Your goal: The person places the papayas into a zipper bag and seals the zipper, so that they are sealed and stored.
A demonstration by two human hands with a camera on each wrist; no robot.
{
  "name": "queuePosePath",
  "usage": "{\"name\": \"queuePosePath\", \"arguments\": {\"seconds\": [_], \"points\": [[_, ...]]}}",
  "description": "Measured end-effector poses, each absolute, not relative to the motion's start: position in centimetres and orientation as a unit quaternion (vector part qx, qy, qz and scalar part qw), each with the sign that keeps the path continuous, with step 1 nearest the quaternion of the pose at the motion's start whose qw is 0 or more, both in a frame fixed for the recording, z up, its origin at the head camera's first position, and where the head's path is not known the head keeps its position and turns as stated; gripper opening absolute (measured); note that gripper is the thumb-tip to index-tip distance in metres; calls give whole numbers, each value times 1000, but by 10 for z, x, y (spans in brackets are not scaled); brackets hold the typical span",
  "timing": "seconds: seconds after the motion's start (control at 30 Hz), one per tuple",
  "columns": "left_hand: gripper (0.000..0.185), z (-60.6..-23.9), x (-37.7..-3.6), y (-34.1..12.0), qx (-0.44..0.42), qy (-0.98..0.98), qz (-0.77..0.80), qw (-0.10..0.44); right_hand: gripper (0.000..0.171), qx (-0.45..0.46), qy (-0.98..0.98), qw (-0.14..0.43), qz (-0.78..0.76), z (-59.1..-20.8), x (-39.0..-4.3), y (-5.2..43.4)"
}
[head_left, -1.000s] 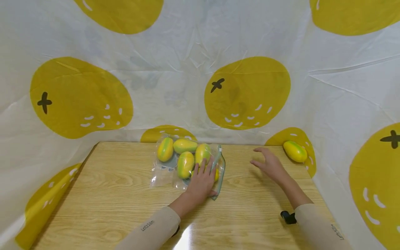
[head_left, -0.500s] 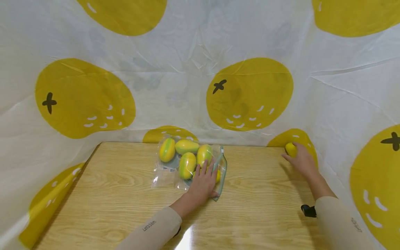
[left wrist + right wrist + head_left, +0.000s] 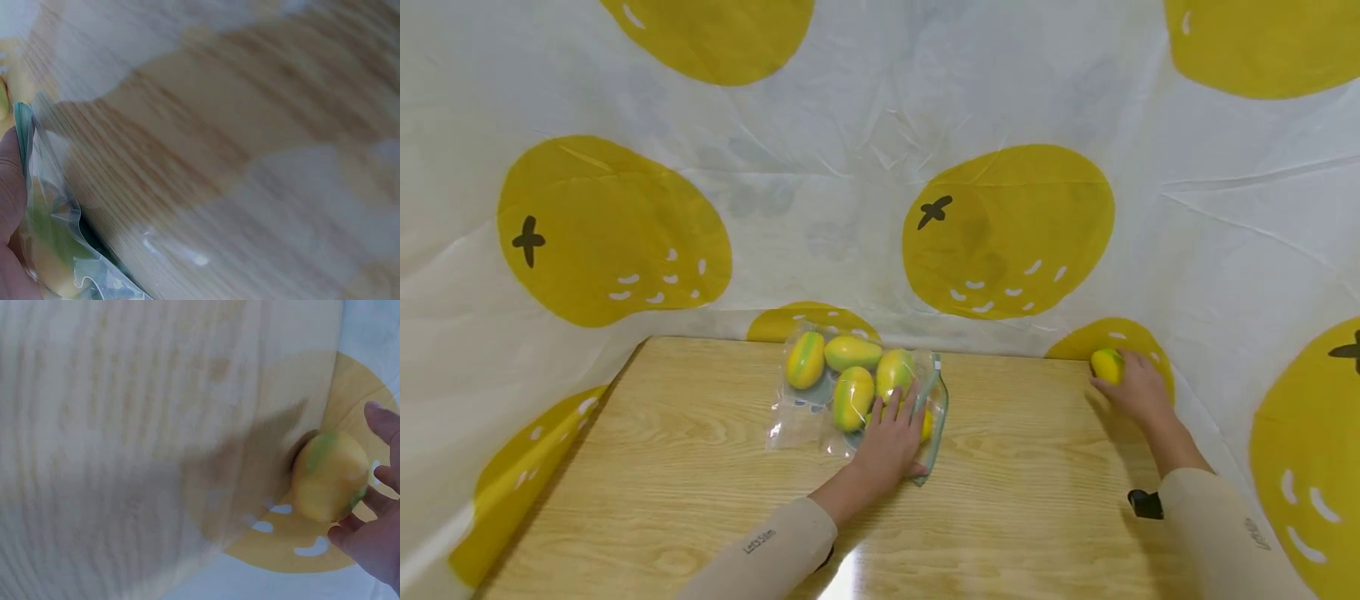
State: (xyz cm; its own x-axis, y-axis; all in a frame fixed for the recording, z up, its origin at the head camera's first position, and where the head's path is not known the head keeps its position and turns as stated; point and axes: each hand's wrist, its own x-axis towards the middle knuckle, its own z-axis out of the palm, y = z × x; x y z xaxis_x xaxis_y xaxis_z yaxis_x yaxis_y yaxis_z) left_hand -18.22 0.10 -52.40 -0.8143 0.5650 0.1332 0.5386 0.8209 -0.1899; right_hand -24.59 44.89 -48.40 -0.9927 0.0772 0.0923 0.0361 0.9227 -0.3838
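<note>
A clear zip bag [image 3: 793, 421] lies on the table toward the back, with several yellow-green mangoes [image 3: 853, 398] inside. My left hand [image 3: 887, 442] rests on the bag near its zip end, fingers spread over the plastic and covering part of one mango. In the left wrist view the bag's green-edged mouth [image 3: 24, 128] shows beside the thumb. At the back right corner my right hand [image 3: 1138, 387] holds a single mango [image 3: 330, 476] from the right. Its thumb and some fingers are at the fruit's surface, while another finger stands off it.
A white cloth [image 3: 820, 217] printed with big yellow fruit rises behind and along both sides of the wooden table [image 3: 700, 500]. Wood surface lies between the bag and the right hand. A dark strap piece [image 3: 1145, 503] hangs at the right wrist.
My right hand has moved right from above the table to the lone mango at the corner and closed around it. The left hand has stayed on the bag.
</note>
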Motion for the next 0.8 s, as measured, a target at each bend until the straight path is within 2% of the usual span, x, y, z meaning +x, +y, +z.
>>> {"name": "queuePosePath", "arguments": {"seconds": [0.23, 0.53, 0.8], "points": [[116, -527, -183, 0, -291, -950, 60, 94, 78, -27, -978, 60, 199, -504, -236, 441], [117, -525, -183, 3, -291, -948, 78, 103, 73, -16, -967, 76, 243, -509, -229, 434], [118, -525, -182, 4, -288, -949, 82, 96, 73, 39, -960, 92, 261, -520, -219, 431]]}}
